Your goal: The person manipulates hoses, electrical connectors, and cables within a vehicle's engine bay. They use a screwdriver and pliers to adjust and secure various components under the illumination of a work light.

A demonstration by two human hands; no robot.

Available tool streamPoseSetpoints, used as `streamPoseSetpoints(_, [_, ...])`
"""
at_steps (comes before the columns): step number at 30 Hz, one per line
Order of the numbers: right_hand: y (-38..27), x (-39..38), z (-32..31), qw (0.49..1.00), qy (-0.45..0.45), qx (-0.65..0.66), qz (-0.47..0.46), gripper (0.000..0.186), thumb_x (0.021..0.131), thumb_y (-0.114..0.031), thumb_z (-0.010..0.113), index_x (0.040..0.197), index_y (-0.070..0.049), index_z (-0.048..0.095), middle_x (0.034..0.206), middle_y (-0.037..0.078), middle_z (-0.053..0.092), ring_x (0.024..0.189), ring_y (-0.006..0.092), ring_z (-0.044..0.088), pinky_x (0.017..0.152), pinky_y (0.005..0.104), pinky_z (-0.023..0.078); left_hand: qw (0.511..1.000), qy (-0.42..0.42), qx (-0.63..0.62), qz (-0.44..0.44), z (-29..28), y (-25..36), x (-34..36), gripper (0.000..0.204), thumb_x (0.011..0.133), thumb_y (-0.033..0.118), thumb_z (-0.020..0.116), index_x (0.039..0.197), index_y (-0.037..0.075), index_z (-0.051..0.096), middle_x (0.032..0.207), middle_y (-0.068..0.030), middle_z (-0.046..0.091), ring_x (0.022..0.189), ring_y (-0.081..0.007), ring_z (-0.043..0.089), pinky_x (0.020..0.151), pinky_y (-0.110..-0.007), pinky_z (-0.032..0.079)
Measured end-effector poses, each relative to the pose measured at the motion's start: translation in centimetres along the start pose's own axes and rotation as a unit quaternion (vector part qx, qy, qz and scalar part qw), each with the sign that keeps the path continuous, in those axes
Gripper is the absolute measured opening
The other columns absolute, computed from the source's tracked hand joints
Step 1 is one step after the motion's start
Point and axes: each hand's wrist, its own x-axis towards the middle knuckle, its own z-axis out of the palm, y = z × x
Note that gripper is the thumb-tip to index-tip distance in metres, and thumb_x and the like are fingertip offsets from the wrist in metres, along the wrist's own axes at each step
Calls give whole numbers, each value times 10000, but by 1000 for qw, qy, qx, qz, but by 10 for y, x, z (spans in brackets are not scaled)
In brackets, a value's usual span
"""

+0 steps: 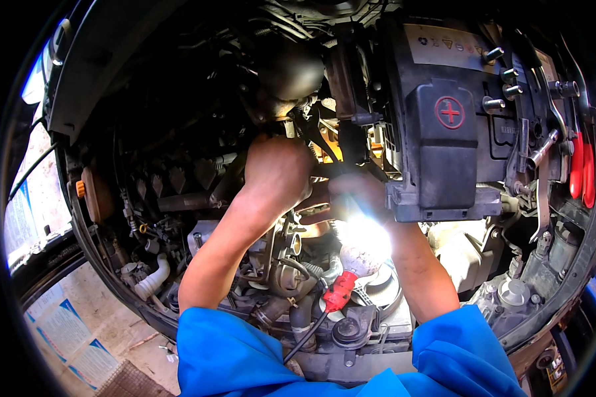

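Left hand [278,165] and right hand [356,190] are mid-frame, can't tell what they're gripping. Lamp [364,248] sits just below, probably for light; pliers [576,169] by the battery [493,135], upper right, likely for easy reach.

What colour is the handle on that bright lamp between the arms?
Red; the handle shows best in the head view.
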Motion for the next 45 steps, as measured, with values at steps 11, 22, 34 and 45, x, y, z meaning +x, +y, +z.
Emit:
streamPoseSetpoints(11, [-12,3,50,984,53,152,79,153,849,-154,472,870,-17,538,865,142,594,833,316,597,872,578,479,999,32,-25,-3,-2,4,0,125,640,214,690,706,108,697,701,-102,642,666,-295,642,611,-412,485])
streamPoseSetpoints(22, [-19,-6,50,978,-8,190,85,428,981,-454,419,1152,-79,532,1008,129,593,876,310,602,883,546,468,999,9,-29,-17,-2,4,1,130,623,177,666,730,113,704,720,-102,654,680,-296,642,630,-407,497])
streamPoseSetpoints(34, [-8,-2,69,987,127,82,57,199,952,-197,460,1014,-36,558,742,88,580,639,206,568,572,372,491,998,34,-53,9,-1,2,-4,149,596,130,673,741,101,696,765,-86,660,769,-278,645,761,-404,477])
streamPoseSetpoints(45, [-19,-2,88,968,153,177,94,114,878,-111,433,937,-39,367,772,127,485,595,173,412,501,303,315,759,464,-450,-81,-61,-26,14,297,844,166,732,1068,4,625,865,-30,670,781,-143,614,719,-294,505])
